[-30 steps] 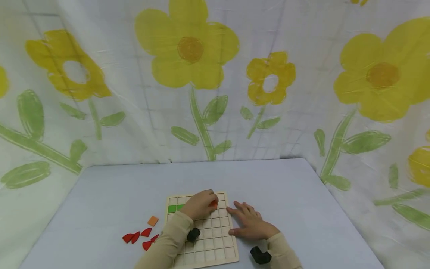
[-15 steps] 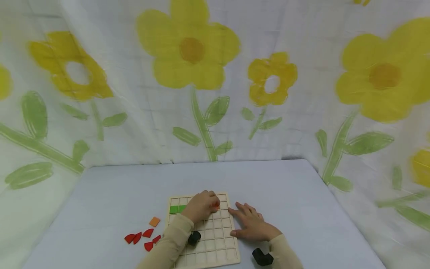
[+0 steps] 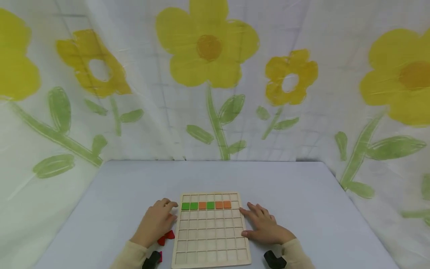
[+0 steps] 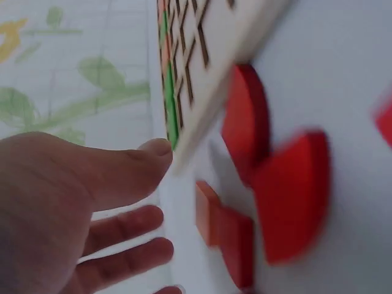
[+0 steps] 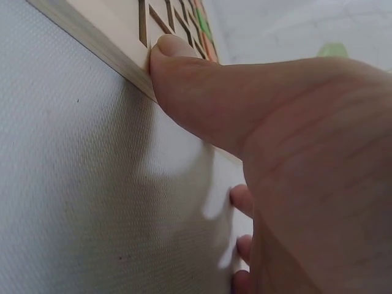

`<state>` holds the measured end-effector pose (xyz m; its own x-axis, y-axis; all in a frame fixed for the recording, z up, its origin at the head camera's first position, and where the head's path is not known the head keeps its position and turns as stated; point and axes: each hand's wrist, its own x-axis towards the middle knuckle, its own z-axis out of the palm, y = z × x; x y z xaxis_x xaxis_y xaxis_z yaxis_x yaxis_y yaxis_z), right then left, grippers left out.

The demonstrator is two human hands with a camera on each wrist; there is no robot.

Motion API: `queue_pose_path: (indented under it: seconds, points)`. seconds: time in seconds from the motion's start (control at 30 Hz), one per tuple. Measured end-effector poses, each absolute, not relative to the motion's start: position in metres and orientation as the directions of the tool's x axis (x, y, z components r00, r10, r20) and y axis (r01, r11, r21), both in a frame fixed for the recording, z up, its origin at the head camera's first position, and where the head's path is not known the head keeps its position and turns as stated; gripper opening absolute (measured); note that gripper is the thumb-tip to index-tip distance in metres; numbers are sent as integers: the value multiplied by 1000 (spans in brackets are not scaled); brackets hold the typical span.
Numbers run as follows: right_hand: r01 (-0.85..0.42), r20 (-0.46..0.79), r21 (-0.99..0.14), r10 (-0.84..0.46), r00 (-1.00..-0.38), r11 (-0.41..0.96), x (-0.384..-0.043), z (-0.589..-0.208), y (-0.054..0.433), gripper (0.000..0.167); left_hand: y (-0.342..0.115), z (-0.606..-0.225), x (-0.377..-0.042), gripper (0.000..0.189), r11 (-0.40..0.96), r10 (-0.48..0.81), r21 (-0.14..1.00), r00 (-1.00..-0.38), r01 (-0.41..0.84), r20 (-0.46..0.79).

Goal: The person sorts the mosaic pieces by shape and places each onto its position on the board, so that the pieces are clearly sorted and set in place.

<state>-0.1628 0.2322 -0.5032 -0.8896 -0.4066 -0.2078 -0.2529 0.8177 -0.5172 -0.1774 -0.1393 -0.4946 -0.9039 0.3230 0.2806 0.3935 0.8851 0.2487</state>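
Observation:
A wooden grid board (image 3: pixel 209 256) lies on the table, with green tiles (image 3: pixel 185 206) and orange tiles (image 3: pixel 227 204) set along its second row from the top. My left hand (image 3: pixel 154 223) is beside the board's left edge, fingers loosely spread and holding nothing. Red fan-shaped pieces (image 4: pixel 293 199) lie near it, one against the board's edge. A loose orange tile (image 4: pixel 207 214) shows among them in the left wrist view; the hand hides it from the head view. At the opposite edge, my right hand (image 3: pixel 267 227) rests with its thumb (image 5: pixel 184 79) touching the board's rim.
The white table (image 3: pixel 322 224) extends around the board on every side. Behind it hangs a pale curtain (image 3: pixel 161 142) printed with yellow flowers. Black wrist cameras (image 3: pixel 274 259) sit at both sleeves.
My left hand has left the orange tile in the board's second row and moved left, off the board. My right hand stays at the right edge. The head view has shifted slightly.

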Motion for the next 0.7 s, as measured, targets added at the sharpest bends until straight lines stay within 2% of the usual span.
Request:
queue_pose_path:
  seconds: [0.2,0.4,0.57,0.7]
  points:
    - [-273,-173,-547,-426,-888,791,-162,-505,238,73,-150,-503,-172,34,925,247,242,-948,293,201]
    - [-280,-174,-555,-438,-882,783,-163,-509,233,73,-155,-506,-171,20,899,253,303,-940,315,229]
    - [-285,-180,-551,-445,-877,784,-161,-501,232,72,-153,-500,-173,15,856,282,370,-925,362,253]
    - [-278,-192,-545,-440,-877,791,-160,-495,233,72,-146,-493,-179,12,829,313,379,-903,411,294]
